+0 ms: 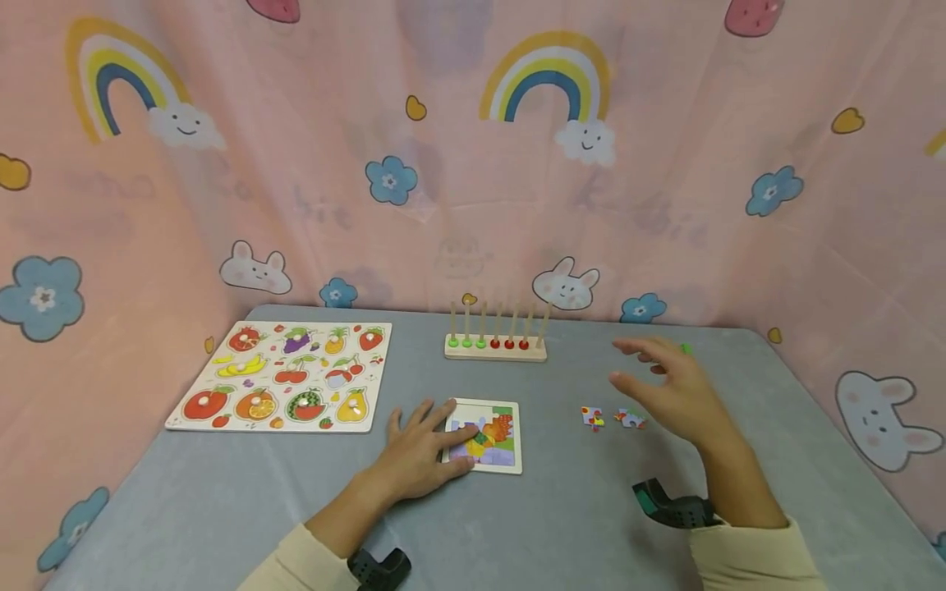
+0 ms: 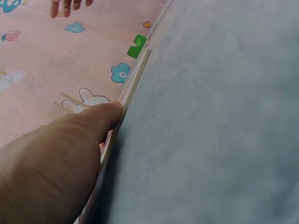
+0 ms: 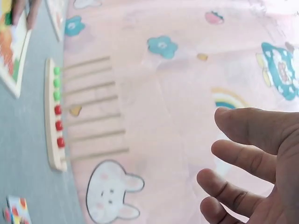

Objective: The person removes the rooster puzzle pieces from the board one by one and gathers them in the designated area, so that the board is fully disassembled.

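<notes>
Pale sleeves (image 1: 757,558) edge the bottom of the head view. The left hand (image 1: 414,460), lower centre, rests fingers spread on the framed puzzle (image 1: 502,439), its grip loose. Right of centre, the right hand (image 1: 683,398) hangs above the desk (image 1: 562,525), grip unclenched, near two puzzle pieces (image 1: 592,417). Upper centre, the left wrist view shows a notched green block (image 2: 134,51), probably the sliver behind that hand in the head view. Mid-frame stands a bead rack (image 1: 495,353).
</notes>
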Action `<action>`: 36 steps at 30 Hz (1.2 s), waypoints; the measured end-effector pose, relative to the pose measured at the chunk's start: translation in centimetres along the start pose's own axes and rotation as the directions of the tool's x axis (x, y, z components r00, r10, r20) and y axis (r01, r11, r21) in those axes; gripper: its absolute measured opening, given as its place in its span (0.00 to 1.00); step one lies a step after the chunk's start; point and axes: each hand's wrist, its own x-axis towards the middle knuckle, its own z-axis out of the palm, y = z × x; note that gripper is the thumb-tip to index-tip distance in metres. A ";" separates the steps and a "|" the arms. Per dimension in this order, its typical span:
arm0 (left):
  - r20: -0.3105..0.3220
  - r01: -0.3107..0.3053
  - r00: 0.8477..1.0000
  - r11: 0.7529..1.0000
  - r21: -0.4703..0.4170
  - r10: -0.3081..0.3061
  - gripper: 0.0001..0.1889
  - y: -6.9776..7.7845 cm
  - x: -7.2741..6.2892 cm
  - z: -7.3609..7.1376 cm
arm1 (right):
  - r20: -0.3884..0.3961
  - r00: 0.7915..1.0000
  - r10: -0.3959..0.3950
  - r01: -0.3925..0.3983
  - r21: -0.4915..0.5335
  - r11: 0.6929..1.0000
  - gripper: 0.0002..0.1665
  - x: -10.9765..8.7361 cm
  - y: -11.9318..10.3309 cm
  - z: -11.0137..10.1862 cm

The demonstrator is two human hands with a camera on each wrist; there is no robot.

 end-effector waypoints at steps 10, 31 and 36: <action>-0.002 -0.005 1.000 1.000 -0.003 0.005 0.26 0.1 0.1 0.0 | 0.030 0.999 -0.016 0.012 0.117 0.993 0.24 1.8 -2.7 3.2; 0.004 -0.008 1.000 1.000 0.010 0.008 0.26 0.3 0.2 0.2 | 0.091 0.996 0.018 -0.039 0.234 0.972 0.22 2.7 -0.7 12.3; -0.013 -0.003 1.000 1.000 0.004 0.003 0.26 0.1 0.0 0.0 | 0.150 0.989 0.004 -0.040 0.239 0.970 0.22 2.6 0.5 14.2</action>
